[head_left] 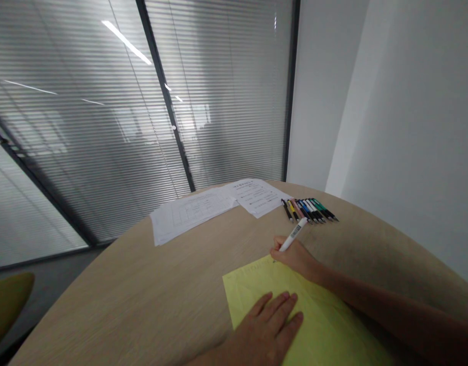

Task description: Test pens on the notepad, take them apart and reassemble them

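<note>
A yellow sheet of paper [318,315] lies on the wooden table in front of me, with faint marks along its far edge. My left hand [266,325] rests flat on the sheet, fingers spread. At the sheet's far edge, my right hand [295,256] is closed around a white pen [294,234] with a dark printed patch on its barrel. The pen leans up and to the right; its tip is near the paper, mostly hidden by the fingers. Beyond the right hand, several pens [310,211] in different colours lie side by side.
White printed sheets [196,211] lie at the table's far side, overlapping another printed page [257,197]. The round wooden table [142,295] curves off to both sides. Behind it stand a glass partition with blinds [234,101] and a white wall [409,101]. A yellow-green chair [8,305] is at left.
</note>
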`<state>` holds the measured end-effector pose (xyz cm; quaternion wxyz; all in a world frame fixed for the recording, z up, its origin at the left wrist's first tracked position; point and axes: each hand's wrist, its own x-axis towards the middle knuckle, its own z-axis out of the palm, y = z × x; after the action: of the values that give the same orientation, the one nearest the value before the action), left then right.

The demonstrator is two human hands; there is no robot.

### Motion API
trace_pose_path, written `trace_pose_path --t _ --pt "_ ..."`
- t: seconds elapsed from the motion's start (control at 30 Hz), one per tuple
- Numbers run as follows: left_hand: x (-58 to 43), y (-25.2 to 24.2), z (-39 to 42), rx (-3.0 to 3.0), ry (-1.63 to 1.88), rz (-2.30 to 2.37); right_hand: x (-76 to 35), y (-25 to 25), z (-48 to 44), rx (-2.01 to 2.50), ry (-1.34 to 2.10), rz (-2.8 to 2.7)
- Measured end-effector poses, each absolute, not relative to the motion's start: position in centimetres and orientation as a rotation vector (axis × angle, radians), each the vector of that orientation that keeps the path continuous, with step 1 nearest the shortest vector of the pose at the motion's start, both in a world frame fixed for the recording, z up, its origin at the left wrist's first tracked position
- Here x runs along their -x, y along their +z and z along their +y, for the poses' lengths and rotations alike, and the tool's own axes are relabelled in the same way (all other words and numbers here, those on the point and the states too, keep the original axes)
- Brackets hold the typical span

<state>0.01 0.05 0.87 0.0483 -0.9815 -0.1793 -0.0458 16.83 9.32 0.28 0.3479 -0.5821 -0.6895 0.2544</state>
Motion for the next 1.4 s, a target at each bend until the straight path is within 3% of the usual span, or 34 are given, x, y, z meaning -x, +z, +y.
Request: trace_pose_path --t 1.4 --pt "0.1 0.6 0.1 3.026 -0.170 -0.563 -16.4 0.6 9.1 1.569 0.713 -1.755"
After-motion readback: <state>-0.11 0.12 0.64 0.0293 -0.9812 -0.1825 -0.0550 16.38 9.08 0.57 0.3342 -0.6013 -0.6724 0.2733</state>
